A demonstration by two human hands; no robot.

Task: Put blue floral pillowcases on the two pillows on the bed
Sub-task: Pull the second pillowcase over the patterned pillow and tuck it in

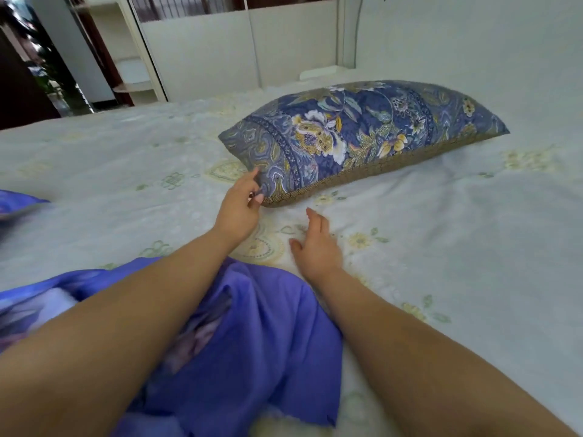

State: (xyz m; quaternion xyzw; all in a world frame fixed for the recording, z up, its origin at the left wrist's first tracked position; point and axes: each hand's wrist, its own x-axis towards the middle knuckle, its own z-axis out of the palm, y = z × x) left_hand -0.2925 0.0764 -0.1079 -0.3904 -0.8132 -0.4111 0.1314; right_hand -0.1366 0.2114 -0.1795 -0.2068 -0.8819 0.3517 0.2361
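A pillow (362, 134) in a dark blue floral cover with a brown woven edge lies across the far middle of the bed (457, 231). My left hand (241, 205) pinches the pillow's near left corner between thumb and fingers. My right hand (315, 244) hovers just in front of the pillow, fingers straight, holding nothing. A loose violet-blue pillowcase (252, 342) lies crumpled on the bed under my forearms. Another piece of blue fabric (19, 205) shows at the left edge.
The bed has a pale sheet with faint yellow and green flowers. A white headboard (473, 42) rises at the back right. Behind the bed stand white sliding wardrobe doors (202, 48) and corner shelves (132, 74).
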